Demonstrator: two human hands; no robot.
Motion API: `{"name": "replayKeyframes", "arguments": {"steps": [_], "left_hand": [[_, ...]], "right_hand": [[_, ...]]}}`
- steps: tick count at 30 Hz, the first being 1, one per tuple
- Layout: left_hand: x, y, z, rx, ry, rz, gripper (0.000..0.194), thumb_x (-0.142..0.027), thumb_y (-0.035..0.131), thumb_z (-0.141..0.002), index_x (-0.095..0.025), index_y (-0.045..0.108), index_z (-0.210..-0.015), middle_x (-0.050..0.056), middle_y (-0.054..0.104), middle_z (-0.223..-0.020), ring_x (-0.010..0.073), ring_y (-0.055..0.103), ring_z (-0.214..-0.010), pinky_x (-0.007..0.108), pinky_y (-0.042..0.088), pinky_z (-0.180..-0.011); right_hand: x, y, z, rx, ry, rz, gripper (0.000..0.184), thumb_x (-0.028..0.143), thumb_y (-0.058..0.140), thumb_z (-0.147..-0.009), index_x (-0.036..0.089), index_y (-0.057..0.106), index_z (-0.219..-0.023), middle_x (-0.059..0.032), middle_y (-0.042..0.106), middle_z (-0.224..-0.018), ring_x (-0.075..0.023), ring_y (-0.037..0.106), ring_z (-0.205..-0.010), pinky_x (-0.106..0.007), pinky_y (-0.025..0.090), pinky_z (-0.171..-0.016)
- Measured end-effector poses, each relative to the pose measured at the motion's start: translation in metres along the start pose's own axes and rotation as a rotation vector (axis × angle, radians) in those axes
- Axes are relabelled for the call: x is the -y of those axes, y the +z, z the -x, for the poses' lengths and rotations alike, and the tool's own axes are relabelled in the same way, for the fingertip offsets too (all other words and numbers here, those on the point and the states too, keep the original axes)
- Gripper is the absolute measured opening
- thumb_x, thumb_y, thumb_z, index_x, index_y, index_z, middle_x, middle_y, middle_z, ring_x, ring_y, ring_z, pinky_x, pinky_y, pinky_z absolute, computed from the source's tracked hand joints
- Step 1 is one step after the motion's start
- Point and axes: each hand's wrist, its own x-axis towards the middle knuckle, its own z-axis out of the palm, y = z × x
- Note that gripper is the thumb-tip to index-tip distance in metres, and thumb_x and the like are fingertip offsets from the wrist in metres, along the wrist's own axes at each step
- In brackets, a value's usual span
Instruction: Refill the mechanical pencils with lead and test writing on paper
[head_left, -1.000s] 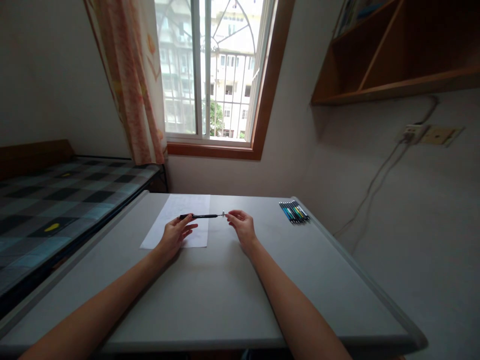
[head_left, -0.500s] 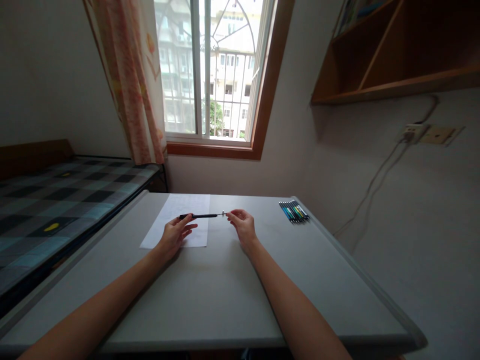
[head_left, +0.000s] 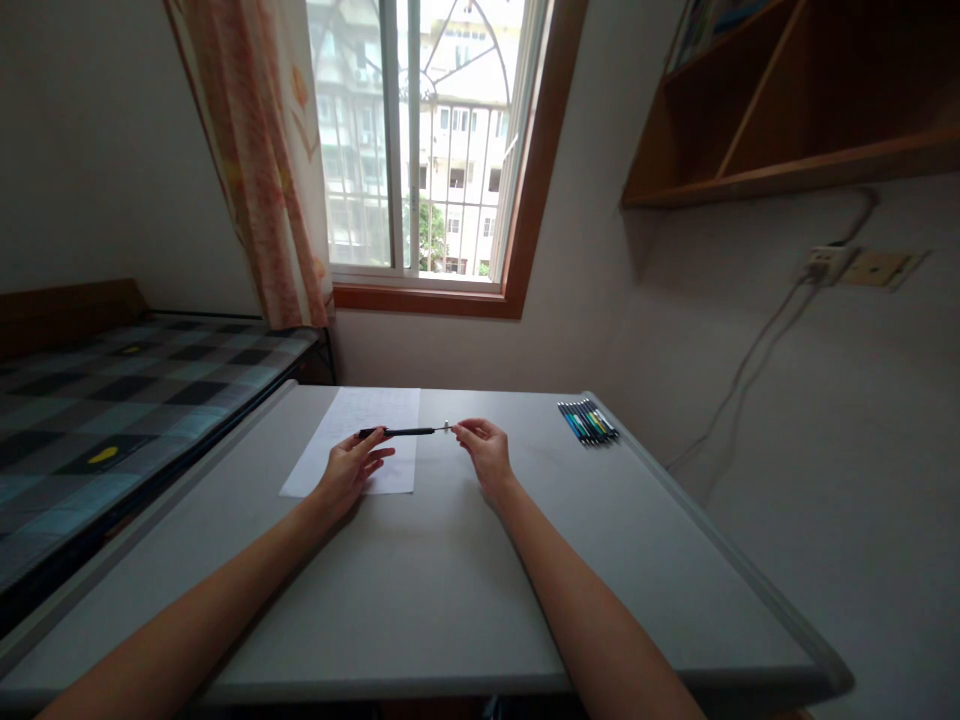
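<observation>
My left hand (head_left: 349,469) pinches the left end of a slim black pen (head_left: 409,432), held level a little above the grey table (head_left: 450,590). My right hand (head_left: 484,452) has its fingers closed in a pinch on a small silvery piece (head_left: 447,427) at the pen's right tip. Under the left hand lies a white sheet of paper (head_left: 358,425). Both forearms reach in from the near edge.
Several pens (head_left: 589,421) lie in a row at the table's far right corner. A bed with a checked cover (head_left: 112,390) runs along the left side. Window (head_left: 420,140), curtain (head_left: 262,150), wall shelf (head_left: 787,100) and socket with cable (head_left: 829,265) surround the table.
</observation>
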Motion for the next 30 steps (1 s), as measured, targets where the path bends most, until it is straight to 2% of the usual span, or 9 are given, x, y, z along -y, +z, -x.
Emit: {"name": "replayKeyframes", "arguments": {"steps": [9,14,22,30], "left_hand": [[-0.0007,0.0003,0.0005,-0.015,0.003,0.001,0.031,-0.03,0.076,-0.058,-0.017,0.065,-0.084,0.006,0.068,-0.091,0.013,0.064,-0.067,0.021,0.042,-0.059],[-0.0017,0.001,0.001,-0.013,-0.001,0.01,0.031,-0.03,0.076,-0.059,-0.017,0.064,-0.085,0.006,0.067,-0.092,0.0127,0.064,-0.067,0.021,0.042,-0.059],[-0.0021,0.0015,0.0007,-0.009,0.003,0.003,0.032,-0.031,0.076,-0.059,-0.017,0.064,-0.085,0.007,0.067,-0.095,0.0127,0.063,-0.067,0.021,0.042,-0.059],[-0.0018,0.0017,0.0009,-0.022,0.009,-0.004,0.033,-0.031,0.076,-0.058,-0.017,0.064,-0.085,0.008,0.067,-0.095,0.0138,0.064,-0.068,0.021,0.042,-0.059]], "right_hand": [[0.0008,-0.0005,0.0011,0.032,0.022,-0.002,0.027,0.033,0.071,-0.058,0.018,0.066,-0.08,-0.001,0.062,-0.07,-0.01,0.054,-0.058,-0.025,0.044,-0.058],[0.0027,0.0024,0.002,0.046,0.049,-0.012,0.026,0.037,0.069,-0.061,0.016,0.064,-0.075,-0.0029,0.064,-0.069,-0.0117,0.057,-0.06,-0.025,0.046,-0.058],[0.0079,0.0063,0.0075,0.21,0.082,-0.147,0.028,0.04,0.065,-0.068,0.018,0.052,-0.079,-0.0064,0.069,-0.08,-0.0166,0.065,-0.069,-0.028,0.048,-0.062],[0.0086,0.0065,0.0065,0.16,0.06,-0.048,0.032,0.046,0.062,-0.069,0.02,0.048,-0.079,-0.0052,0.069,-0.074,-0.0168,0.064,-0.063,-0.029,0.049,-0.058]]}}
